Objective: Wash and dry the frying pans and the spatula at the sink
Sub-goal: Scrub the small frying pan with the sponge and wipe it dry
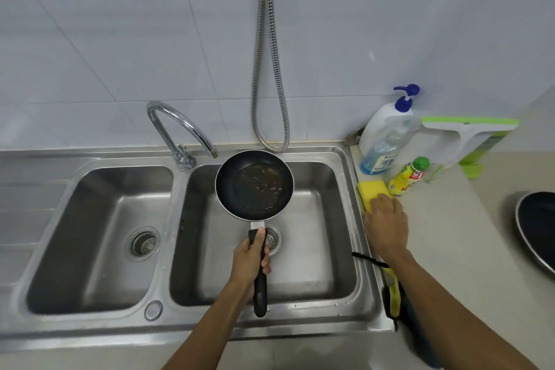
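My left hand (250,258) grips the black handle of a small dark frying pan (254,184) and holds it level over the right sink basin (315,249). Brown greasy residue coats the pan's inside. My right hand (387,225) lies on a yellow sponge (371,189) at the counter's edge beside the sink, fingers closing over it. A second, larger dark frying pan (537,231) lies on the counter at the far right, cut off by the frame. A black and yellow utensil (393,294), possibly the spatula, lies under my right forearm, mostly hidden.
A curved chrome tap (180,126) stands between the two basins, spout toward the right one. A metal hose (270,69) hangs on the tiled wall. A pump soap bottle (387,132), a small yellow bottle (410,174) and a green-white squeegee (468,135) stand behind the sponge. The left basin (99,234) holds nothing.
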A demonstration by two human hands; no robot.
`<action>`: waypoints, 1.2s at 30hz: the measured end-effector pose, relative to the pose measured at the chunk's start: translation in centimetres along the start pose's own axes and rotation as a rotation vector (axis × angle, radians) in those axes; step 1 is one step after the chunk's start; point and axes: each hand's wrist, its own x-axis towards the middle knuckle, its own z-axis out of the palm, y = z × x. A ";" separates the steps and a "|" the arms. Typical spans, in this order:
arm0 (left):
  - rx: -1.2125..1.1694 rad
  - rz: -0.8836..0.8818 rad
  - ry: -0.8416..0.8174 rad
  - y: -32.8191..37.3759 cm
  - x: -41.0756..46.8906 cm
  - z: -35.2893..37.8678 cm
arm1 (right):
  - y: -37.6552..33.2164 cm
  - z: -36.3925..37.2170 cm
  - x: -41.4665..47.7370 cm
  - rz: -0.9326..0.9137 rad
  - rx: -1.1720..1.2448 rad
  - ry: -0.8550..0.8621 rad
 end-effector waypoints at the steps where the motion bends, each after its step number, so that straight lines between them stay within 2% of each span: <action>1: 0.009 0.005 -0.003 0.1 -0.1 0.0 | 0.1 0.3 -0.4 0.001 -0.016 0.003; 4: 0.029 0.016 -0.018 0.4 -0.6 -0.1 | 0.5 0.2 -0.6 0.038 0.045 0.003; 6: 0.069 0.020 -0.026 0.7 -0.9 -0.3 | 0.1 -0.7 -0.5 0.018 0.150 0.060; 8: 0.120 0.025 -0.023 0.5 -1.0 -0.5 | -2.3 -2.5 -0.8 -0.129 0.318 0.199; 9: 0.144 0.028 -0.018 0.4 -1.0 -0.5 | -4.5 -3.5 -1.2 -0.265 0.402 0.249; 11: 0.191 0.034 -0.015 0.1 -1.4 -0.3 | -9.6 -5.2 -1.4 -0.531 0.487 0.251; 15: 0.308 0.078 -0.010 0.2 -2.1 -0.6 | -17.6 -4.7 -0.1 -0.821 0.243 0.086; 17: 0.335 0.095 -0.008 0.5 -2.3 -0.9 | -19.9 -4.1 0.7 -0.897 0.159 0.013; 22: 0.378 0.137 0.046 0.9 -2.4 -2.1 | -21.8 -4.4 2.3 -0.747 0.109 -0.029; 24: 0.380 0.126 0.053 0.6 -2.2 -2.3 | -21.0 -4.2 2.0 -0.694 0.094 -0.121; 28: 0.500 0.172 0.078 -0.1 -2.2 -2.3 | -20.6 -4.2 -1.3 -0.756 0.099 -0.217; 31: 0.574 0.188 0.072 0.0 -2.0 -2.5 | -22.7 -4.2 -1.1 -0.771 0.122 -0.141; 33: 0.523 0.172 0.049 0.3 -2.1 -2.5 | -23.6 -4.8 0.7 -0.723 0.150 -0.088; 36: 0.423 0.137 0.028 0.8 -2.3 -2.6 | -23.1 -6.4 3.2 -0.651 0.129 -0.127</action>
